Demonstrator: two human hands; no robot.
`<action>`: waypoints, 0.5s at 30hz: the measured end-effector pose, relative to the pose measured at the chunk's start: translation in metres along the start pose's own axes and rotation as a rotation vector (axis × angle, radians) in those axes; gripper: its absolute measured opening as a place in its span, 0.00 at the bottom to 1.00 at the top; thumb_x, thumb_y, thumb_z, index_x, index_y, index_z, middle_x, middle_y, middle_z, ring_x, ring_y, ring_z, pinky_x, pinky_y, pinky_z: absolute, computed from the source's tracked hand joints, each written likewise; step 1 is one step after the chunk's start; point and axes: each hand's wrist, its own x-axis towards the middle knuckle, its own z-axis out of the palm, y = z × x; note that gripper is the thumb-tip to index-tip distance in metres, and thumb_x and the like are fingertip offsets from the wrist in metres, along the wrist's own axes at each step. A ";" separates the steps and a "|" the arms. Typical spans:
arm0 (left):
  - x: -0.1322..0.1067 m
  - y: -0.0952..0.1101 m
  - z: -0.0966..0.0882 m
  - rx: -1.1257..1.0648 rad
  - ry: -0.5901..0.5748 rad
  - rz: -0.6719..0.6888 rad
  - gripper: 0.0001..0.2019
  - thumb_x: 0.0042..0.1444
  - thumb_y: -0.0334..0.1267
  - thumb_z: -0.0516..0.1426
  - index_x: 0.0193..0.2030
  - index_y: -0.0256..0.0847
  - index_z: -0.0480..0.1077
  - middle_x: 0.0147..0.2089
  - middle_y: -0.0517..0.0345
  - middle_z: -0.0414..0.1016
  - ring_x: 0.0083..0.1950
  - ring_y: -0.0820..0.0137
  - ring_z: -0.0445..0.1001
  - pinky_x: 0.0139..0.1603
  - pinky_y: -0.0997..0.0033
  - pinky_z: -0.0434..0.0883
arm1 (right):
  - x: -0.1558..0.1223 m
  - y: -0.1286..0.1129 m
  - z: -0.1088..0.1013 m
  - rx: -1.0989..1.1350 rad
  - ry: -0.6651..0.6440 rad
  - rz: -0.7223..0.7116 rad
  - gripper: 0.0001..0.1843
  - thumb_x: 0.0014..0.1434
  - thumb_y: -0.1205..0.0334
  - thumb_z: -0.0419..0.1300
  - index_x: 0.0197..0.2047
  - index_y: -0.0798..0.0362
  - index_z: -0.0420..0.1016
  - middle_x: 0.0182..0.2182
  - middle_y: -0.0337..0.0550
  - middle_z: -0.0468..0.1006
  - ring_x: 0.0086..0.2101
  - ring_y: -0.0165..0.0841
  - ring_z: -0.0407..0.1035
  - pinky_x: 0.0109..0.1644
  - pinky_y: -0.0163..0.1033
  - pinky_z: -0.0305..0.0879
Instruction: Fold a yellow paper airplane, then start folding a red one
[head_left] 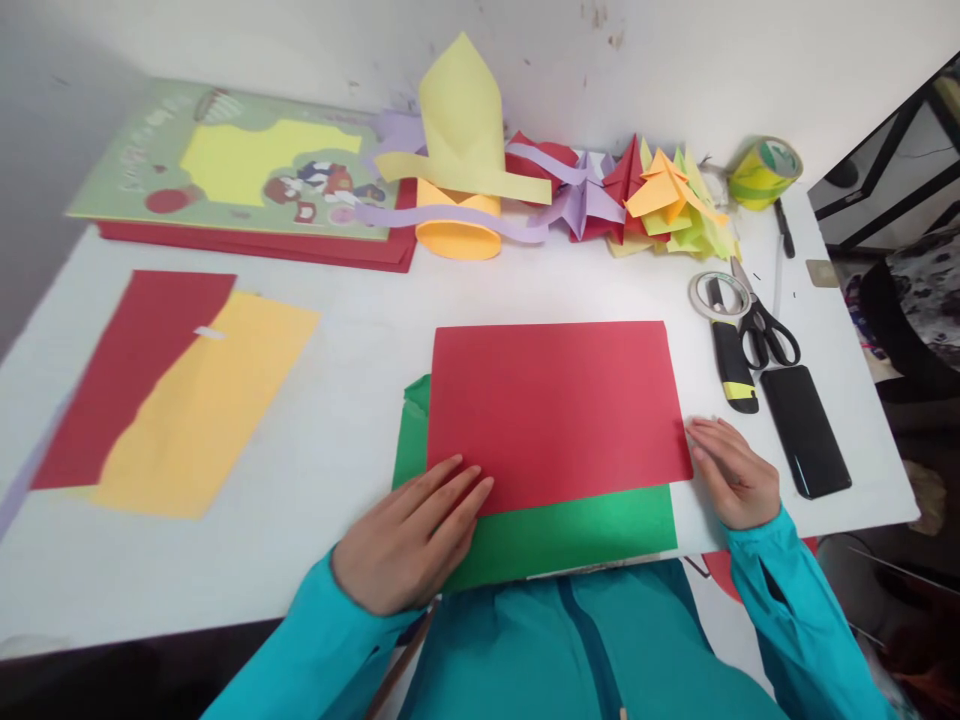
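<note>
A red paper sheet [555,405] lies on a green sheet [570,530] near the front edge of the white table [352,400]. My left hand [412,535] rests flat with fingers stretched out, its fingertips on the red sheet's lower left corner. My right hand [733,472] lies by the red sheet's lower right corner, fingers extended and touching its edge. Neither hand holds anything.
A torn red and yellow-orange paper [172,390] lies at the left. A paper pad [240,175] and folded paper shapes [570,190] line the back. Scissors [761,325], tape ring [716,295], yellow-black cutter [733,370], black phone [805,430] and green tape roll [765,170] sit right.
</note>
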 end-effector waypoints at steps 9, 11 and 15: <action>-0.010 -0.012 0.003 -0.028 0.003 0.027 0.26 0.63 0.33 0.48 0.68 0.34 0.52 0.53 0.41 0.75 0.57 0.55 0.72 0.50 0.58 0.75 | -0.001 -0.007 0.003 -0.050 -0.330 -0.248 0.27 0.57 0.53 0.61 0.58 0.55 0.68 0.54 0.55 0.73 0.60 0.46 0.60 0.63 0.59 0.56; -0.011 -0.016 0.002 -0.073 0.007 -0.002 0.26 0.64 0.33 0.47 0.69 0.39 0.50 0.54 0.43 0.74 0.57 0.56 0.72 0.50 0.59 0.75 | -0.002 -0.006 0.002 -0.057 -0.341 -0.236 0.27 0.58 0.54 0.60 0.58 0.55 0.68 0.54 0.55 0.73 0.60 0.45 0.60 0.63 0.58 0.56; -0.011 -0.017 -0.002 -0.240 0.026 -0.086 0.26 0.66 0.31 0.45 0.70 0.47 0.49 0.56 0.46 0.73 0.58 0.60 0.71 0.52 0.59 0.74 | -0.002 -0.003 -0.002 -0.044 -0.328 -0.230 0.25 0.58 0.57 0.60 0.58 0.55 0.68 0.53 0.55 0.74 0.59 0.44 0.62 0.62 0.57 0.58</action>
